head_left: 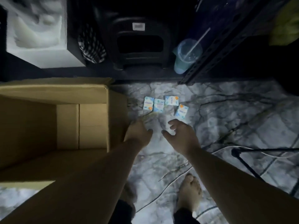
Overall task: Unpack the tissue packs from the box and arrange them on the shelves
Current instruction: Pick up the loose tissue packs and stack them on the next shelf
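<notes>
Several small blue-and-white tissue packs (158, 105) lie on the marble-patterned floor, in a loose row right of the cardboard box (90, 94). The box stands open on the left and its visible inside shows no packs. My left hand (138, 132) hovers beside the box's right wall, fingers loosely bent, holding nothing. My right hand (180, 133) reaches toward the packs with fingers spread and relaxed, just short of the rightmost pack (181, 112). The dark metal shelf frame (215, 50) rises at the upper right.
A plastic cup with a straw (186, 55) stands by the shelf post. A black plastic stool (140, 44) and a white foam block (37, 29) sit at the back. A tripod leg (246, 162) and cables cross the floor on the right. My bare feet (190, 191) are below.
</notes>
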Demonstrator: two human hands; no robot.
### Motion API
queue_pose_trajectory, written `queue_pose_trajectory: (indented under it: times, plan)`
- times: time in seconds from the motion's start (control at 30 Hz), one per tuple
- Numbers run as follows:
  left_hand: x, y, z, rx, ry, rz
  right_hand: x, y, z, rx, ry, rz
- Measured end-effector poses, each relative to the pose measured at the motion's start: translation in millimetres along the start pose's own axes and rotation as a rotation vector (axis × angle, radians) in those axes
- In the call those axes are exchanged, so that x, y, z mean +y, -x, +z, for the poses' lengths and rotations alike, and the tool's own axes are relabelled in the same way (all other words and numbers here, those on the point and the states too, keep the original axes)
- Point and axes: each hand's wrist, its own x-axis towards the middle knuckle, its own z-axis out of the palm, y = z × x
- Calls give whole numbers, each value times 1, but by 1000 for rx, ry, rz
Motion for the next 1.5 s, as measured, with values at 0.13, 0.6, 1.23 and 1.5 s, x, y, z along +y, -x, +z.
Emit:
queue_pose_trajectory:
  times: [0.13,0.6,1.23,1.5]
  plan:
    - [2,-32,39,177,297,-24,29,-49,15,50,-34,-50]
    - [-6,-166,105,598,345,-29,70,-214,66,131,408,-380]
    - [41,-22,56,485,858,-79,63,-80,3,330,36,-262]
    - [78,158,-6,287,815,32,15,79,-93,265,-265,-77]
